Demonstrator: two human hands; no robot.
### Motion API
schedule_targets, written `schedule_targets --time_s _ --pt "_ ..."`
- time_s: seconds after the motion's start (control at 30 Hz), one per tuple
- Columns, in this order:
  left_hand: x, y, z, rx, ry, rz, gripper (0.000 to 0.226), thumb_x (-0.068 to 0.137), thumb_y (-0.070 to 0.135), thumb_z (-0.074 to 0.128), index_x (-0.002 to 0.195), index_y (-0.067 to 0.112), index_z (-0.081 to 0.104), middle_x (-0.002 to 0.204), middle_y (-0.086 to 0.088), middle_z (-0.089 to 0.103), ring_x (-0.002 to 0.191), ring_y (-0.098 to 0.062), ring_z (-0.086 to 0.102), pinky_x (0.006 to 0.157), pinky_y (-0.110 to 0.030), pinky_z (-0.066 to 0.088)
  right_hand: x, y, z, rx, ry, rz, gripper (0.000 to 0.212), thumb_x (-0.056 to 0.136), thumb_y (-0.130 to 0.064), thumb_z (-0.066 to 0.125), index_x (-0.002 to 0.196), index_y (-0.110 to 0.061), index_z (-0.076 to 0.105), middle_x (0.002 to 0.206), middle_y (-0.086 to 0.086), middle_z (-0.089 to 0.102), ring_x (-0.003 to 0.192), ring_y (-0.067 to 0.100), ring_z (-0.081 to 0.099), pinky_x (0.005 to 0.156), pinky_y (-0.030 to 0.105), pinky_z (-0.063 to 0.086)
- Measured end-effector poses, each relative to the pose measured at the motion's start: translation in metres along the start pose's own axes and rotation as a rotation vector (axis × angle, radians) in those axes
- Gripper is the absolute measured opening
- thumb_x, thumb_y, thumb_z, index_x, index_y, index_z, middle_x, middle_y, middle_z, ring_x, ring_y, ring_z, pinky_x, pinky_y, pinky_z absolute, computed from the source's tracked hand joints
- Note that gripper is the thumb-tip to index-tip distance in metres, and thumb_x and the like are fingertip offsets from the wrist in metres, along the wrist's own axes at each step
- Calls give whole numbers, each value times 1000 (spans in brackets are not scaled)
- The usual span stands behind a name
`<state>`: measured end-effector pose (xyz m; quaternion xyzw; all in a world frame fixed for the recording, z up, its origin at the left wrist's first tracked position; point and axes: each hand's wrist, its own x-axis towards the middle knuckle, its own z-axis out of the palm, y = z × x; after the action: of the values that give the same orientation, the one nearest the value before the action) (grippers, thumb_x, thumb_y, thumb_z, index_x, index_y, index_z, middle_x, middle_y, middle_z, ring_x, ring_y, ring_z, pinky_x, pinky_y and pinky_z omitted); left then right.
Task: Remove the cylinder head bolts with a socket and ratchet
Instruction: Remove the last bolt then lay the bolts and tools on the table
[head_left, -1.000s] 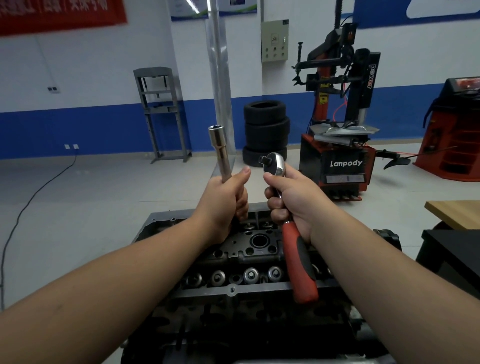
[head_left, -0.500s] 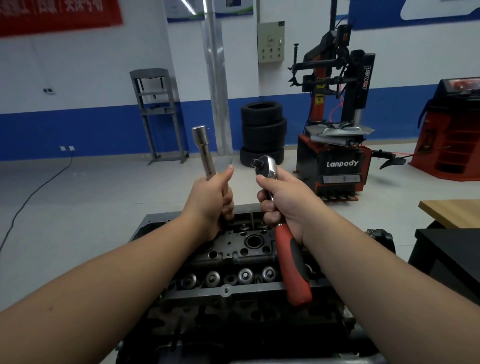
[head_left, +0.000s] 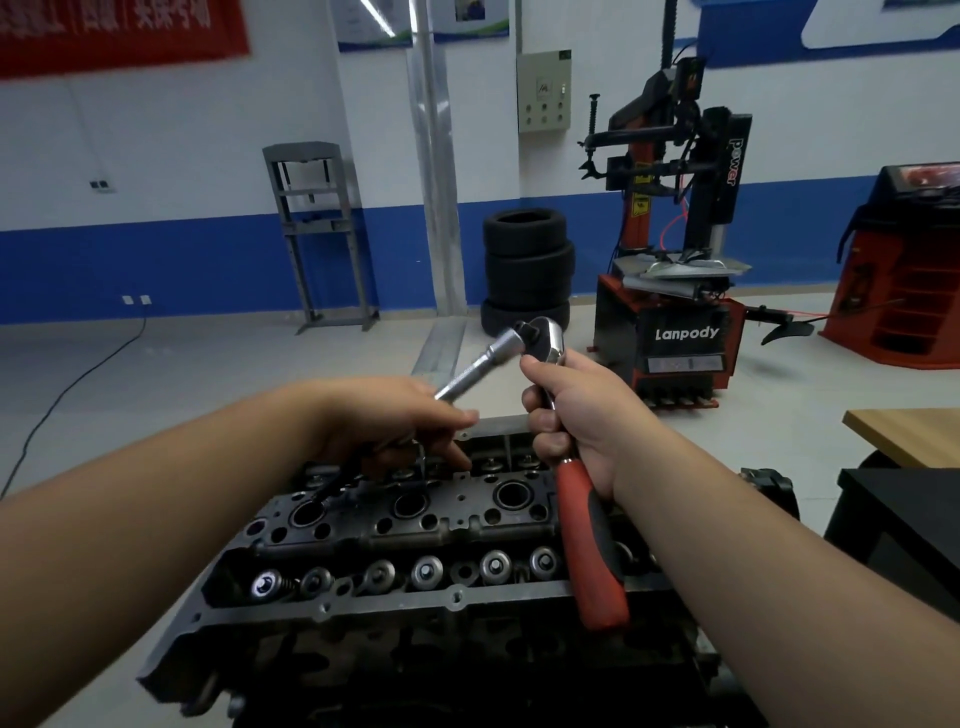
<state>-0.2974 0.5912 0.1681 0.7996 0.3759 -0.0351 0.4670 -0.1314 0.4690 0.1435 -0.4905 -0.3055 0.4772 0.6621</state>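
The long socket (head_left: 480, 366) is gripped by the left hand (head_left: 400, 421), the fingers curled around its lower end. The socket is tilted up to the right, and its upper end is met by the drive of the ratchet (head_left: 545, 338). The ratchet is held by the right hand (head_left: 576, 415), fingers wrapped around the metal neck just above the red handle (head_left: 592, 545), which hangs down over the cylinder head (head_left: 415, 519). The cylinder head is placed below both hands, near the viewer. Behind, a stack of tyres (head_left: 527, 270) and a tyre changer (head_left: 675, 291) are seen on the floor.
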Motion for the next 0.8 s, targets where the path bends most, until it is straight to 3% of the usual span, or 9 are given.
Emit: schedule_targets --time_s 0.1,0.23,0.4,0.6,0.8 --pt "0 0 5 66 -75 -14 46 96 50 57 72 12 56 78 4 77 38 -7 40 42 -19 36 0 0 -2 2 14 7 9 101 -15 57 92 -17 60 67 1 49 40 5 38 33 18 28" --pt "-10 5 5 154 -168 -60 41 87 57 63 73 18 70 60 -1 54 43 -10 45 43 -21 37 2 -1 -4 35 49 1 12 100 -10 53 89 -14 55 65 1 48 39 5 37 32 18 27" --pt "-14 9 12 284 -199 -26 37 100 43 61 72 22 72 59 3 58 46 -10 49 44 -22 38 4 0 -5 23 118 -35 19 98 -6 53 83 -16 47 58 0 46 37 7 35 32 18 25" --pt "-12 10 12 357 -102 14 40 98 47 63 70 20 70 61 -1 60 48 -14 51 47 -26 41 6 1 -5 11 164 -36 19 97 -5 54 83 -16 47 54 -1 44 42 10 36 32 18 25" --pt "-14 9 16 471 -118 22 39 101 47 59 72 21 66 65 2 61 53 -14 53 55 -29 44 6 0 -6 2 142 -24 17 99 -6 52 85 -16 48 58 0 46 36 5 35 33 17 26"
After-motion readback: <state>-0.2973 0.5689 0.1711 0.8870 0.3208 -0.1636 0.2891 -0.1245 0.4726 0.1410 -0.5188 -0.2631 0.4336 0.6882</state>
